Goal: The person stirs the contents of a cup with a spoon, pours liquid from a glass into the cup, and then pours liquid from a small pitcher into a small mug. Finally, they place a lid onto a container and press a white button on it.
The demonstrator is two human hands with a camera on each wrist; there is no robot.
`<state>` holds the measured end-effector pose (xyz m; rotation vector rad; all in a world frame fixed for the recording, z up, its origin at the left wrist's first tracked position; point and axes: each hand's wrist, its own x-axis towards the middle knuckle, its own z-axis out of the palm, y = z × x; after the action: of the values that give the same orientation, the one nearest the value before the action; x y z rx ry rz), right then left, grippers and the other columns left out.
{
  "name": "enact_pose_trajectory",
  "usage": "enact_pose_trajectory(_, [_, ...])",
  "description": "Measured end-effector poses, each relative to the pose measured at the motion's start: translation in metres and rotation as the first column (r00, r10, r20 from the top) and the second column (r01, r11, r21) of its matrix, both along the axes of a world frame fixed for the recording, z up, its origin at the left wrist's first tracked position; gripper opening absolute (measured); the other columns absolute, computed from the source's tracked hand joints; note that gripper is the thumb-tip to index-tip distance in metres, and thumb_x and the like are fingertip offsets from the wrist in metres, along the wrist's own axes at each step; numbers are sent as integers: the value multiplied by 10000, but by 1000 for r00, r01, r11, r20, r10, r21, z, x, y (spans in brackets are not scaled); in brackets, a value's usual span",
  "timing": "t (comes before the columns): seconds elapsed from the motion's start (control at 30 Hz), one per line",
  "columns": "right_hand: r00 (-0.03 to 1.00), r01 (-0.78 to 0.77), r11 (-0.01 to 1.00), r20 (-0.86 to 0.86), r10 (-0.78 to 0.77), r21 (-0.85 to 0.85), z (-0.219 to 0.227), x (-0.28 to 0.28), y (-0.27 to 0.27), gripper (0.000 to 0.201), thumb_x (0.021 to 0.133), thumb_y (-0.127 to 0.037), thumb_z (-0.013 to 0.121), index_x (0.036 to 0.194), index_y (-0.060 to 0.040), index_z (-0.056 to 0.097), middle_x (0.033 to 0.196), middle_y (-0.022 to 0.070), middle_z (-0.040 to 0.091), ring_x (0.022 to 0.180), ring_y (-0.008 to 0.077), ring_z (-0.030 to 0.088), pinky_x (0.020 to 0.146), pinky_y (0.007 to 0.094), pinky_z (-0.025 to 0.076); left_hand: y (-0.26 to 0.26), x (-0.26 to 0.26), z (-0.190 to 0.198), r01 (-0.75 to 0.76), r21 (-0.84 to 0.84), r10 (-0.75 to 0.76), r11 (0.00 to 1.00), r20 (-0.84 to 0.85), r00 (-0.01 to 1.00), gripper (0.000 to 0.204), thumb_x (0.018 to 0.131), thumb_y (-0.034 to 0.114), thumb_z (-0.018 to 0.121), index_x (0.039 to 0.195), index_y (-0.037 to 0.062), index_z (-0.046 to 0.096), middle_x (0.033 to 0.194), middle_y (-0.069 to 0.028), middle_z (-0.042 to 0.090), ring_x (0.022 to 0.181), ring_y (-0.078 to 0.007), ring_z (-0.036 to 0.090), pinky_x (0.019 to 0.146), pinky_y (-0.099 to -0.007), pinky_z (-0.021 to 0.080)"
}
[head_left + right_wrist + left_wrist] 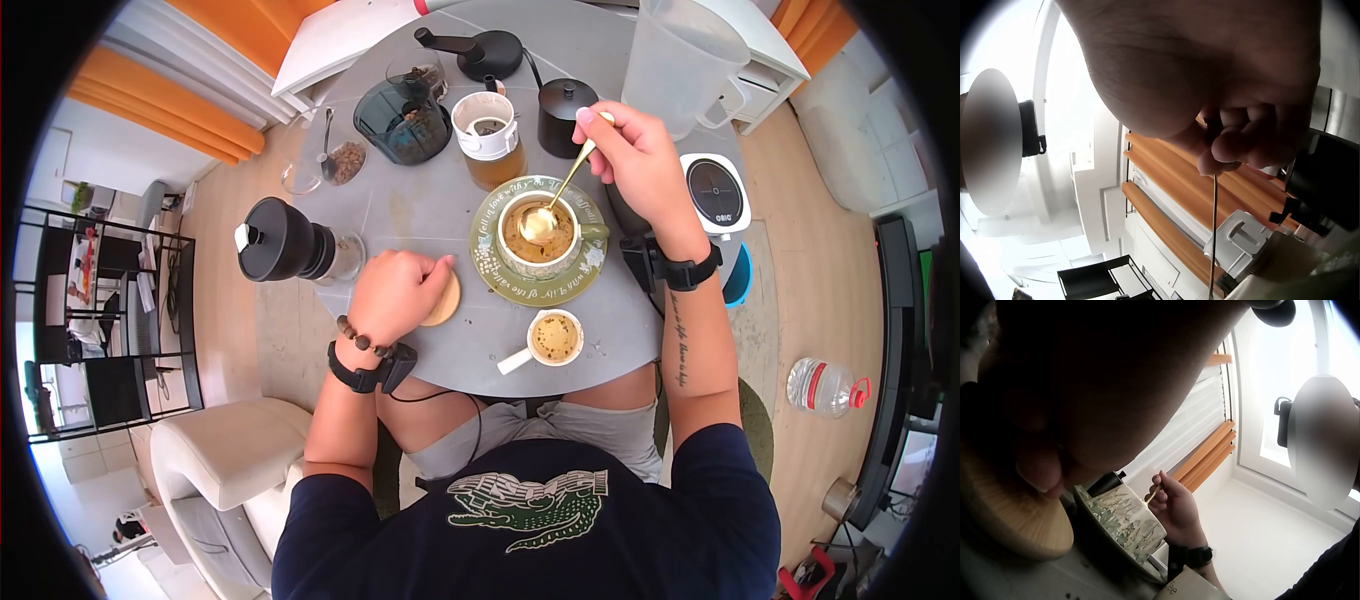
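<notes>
View from a seated person's head, looking down at a grey table (400,220). The gold spoon (538,226) lies below the right hand (638,168), toward the person and to the left. Its long axis slants from the fingertips down into a patterned cup (537,270) – bowl end over the brown drink, handle end up in the grip. Whether the bowl is dipped or just at the surface is hard to tell.

The cup sits on a green saucer (527,293), its handle pointing right. The right hand is the nearer one, placed above the cup's far right side; the left hand (395,292) is well apart, to the left of the saucer.

The right grip is a pinch: thumb and fingertips pressed together on the thin spoon handle, the other fingers curled in. The forearm reaches forward along the right side of the saucer, with the hand turned inward toward the cup.

The left hand lies low, fingers loosely bent, fingertips resting on a round wooden disc (443,306) – no pinch shows. Near the saucer, on the person's side, stands a small white cup (516,360) with its handle pointing left.
</notes>
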<state>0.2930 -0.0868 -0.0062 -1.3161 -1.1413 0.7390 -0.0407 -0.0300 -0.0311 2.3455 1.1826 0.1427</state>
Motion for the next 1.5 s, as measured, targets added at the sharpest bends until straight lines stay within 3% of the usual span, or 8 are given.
enact_pose_trajectory(0.33, [950, 56, 998, -305, -57, -13, 7, 17, -5, 328, 1136, -323, 706, 982, -46, 788, 683, -17, 639, 588, 70, 575, 574, 246, 464, 0, 1, 2, -2, 2, 2, 1000, -6, 1000, 525, 1093, 357, 695, 694, 19, 737, 630, -249, 612, 614, -490, 625, 595, -539, 500])
enact_pose_trajectory(0.37, [932, 59, 998, -359, -53, 6, 7, 19, -5, 321, 1141, -314, 698, 1003, -39, 788, 699, -10, 651, 597, 78, 587, 589, 255, 483, 0, 0, 1, -5, 3, 5, 1000, -5, 1000, 525, 1093, 357, 695, 694, 19, 737, 630, -249, 612, 614, -490, 625, 595, -539, 500])
enact_pose_trajectory(0.43, [912, 59, 998, -409, -44, 26, 7, 20, -4, 314, 1146, -305, 691, 1024, -32, 787, 714, -3, 664, 607, 85, 600, 605, 263, 502, 1, -2, -4, 20, 61, -18, 998, -21, 1000, 562, 1102, 370, 689, 654, 36, 745, 553, -144, 648, 513, -352, 656, 575, -439, 514])
enact_pose_trajectory(0.6, [869, 103, 993, -491, -61, 58, 5, 22, -1, 330, 1179, -302, 655, 1144, 5, 770, 883, 65, 761, 748, 141, 708, 748, 319, 608, 2, -2, -4, 35, 75, -33, 997, -15, 999, 536, 1098, 358, 687, 673, 38, 747, 573, -158, 647, 535, -382, 646, 580, -457, 506])
enact_pose_trajectory(0.9, [920, 146, 983, -382, -93, 111, 8, 3, 4, 368, 1198, -290, 631, 1278, 43, 766, 1054, 158, 830, 936, 214, 812, 926, 356, 664, 1, -1, -2, 37, 84, -37, 996, -1, 999, 526, 1089, 351, 693, 680, 23, 727, 591, -201, 616, 554, -432, 616, 575, -486, 483])
enact_pose_trajectory(1.13, [981, 139, 962, -166, -101, 236, 0, -12, 7, 320, 1194, -207, 645, 1306, 57, 788, 1077, 164, 842, 948, 196, 819, 899, 333, 665, 1, -2, -3, 47, 100, -48, 994, 11, 999, 535, 1088, 355, 697, 672, 19, 718, 600, -224, 599, 567, -457, 601, 571, -500, 475])
enact_pose_trajectory(1.2, [994, 111, 959, -48, -102, 261, -1, -14, 6, 346, 1204, -226, 635, 1349, 58, 768, 1167, 166, 847, 1026, 189, 814, 971, 334, 640, 1, -2, -1, 44, 97, -46, 994, 10, 999, 538, 1088, 355, 697, 668, 19, 716, 600, -225, 597, 567, -458, 600, 571, -501, 473])
enact_pose_trajectory(1.5, [996, 87, 938, -22, -85, 335, -2, -19, 6, 283, 1174, -187, 686, 1335, 11, 808, 1164, 124, 854, 1024, 158, 802, 928, 297, 630, 1, -2, -2, 47, 104, -48, 994, 6, 999, 541, 1090, 358, 699, 667, 21, 719, 603, -226, 598, 572, -459, 604, 572, -501, 475])
